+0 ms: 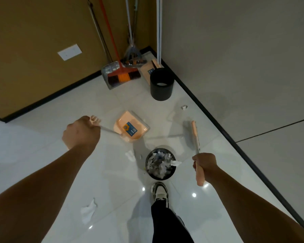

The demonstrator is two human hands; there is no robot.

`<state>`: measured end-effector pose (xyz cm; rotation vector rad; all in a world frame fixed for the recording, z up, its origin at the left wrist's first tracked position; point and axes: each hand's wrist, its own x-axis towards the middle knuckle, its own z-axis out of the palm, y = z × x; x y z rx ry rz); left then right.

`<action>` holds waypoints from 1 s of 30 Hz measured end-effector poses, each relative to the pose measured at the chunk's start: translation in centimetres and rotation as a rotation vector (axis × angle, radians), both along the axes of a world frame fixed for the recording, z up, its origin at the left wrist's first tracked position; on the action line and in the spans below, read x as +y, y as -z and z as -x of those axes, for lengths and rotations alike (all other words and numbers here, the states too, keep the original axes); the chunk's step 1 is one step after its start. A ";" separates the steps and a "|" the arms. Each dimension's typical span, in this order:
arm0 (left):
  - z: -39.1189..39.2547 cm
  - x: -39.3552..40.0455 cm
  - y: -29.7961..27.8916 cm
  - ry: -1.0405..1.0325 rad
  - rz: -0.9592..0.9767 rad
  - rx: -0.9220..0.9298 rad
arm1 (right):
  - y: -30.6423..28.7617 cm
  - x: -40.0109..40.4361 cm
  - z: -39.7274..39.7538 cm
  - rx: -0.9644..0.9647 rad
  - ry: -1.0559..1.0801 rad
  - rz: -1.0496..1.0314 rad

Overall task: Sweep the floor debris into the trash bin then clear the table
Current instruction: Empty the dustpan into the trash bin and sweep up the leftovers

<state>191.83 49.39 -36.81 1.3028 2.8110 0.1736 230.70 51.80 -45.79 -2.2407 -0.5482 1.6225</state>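
My left hand [82, 131] grips the long handle of a peach dustpan [131, 127], whose pan hangs tilted just above the white floor. My right hand [204, 163] grips the peach handle of a broom [195, 133], its head pointing away from me to the right of the dustpan. Between them, in front of my shoe, stands a black trash bin [160, 163] filled with crumpled white paper. Paper scraps lie on the floor: one [130, 155] left of the bin, one [89, 210] near my left forearm, a small one [184, 107] by the right wall.
A second black bin [161, 85] stands in the corner beside an orange broom [124, 76] with a grey dustpan, another peach dustpan [146, 71] and several leaning mop handles. A black baseboard [218, 123] runs along the right wall. My shoe [161, 192] is behind the full bin.
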 end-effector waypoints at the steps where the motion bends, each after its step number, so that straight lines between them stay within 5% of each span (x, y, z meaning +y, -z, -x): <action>1: 0.1 0.3 0.4 -0.010 0.013 -0.001 | 0.7 0.8 0.1 0.003 0.002 0.020; 8: 1.3 1.2 2.8 -0.072 0.070 -0.018 | 2.4 3.5 2.3 0.103 -0.121 0.173; 17: 3.3 3.3 2.1 -0.164 0.031 -0.056 | 0.5 8.7 3.8 0.030 -0.217 0.039; 25: 5.3 3.1 4.2 -0.259 0.041 0.005 | 4.0 13.4 2.1 -0.120 -0.058 0.012; 30: 5.9 2.2 5.6 -0.338 0.068 -0.004 | 5.6 12.4 1.7 -0.021 0.017 0.121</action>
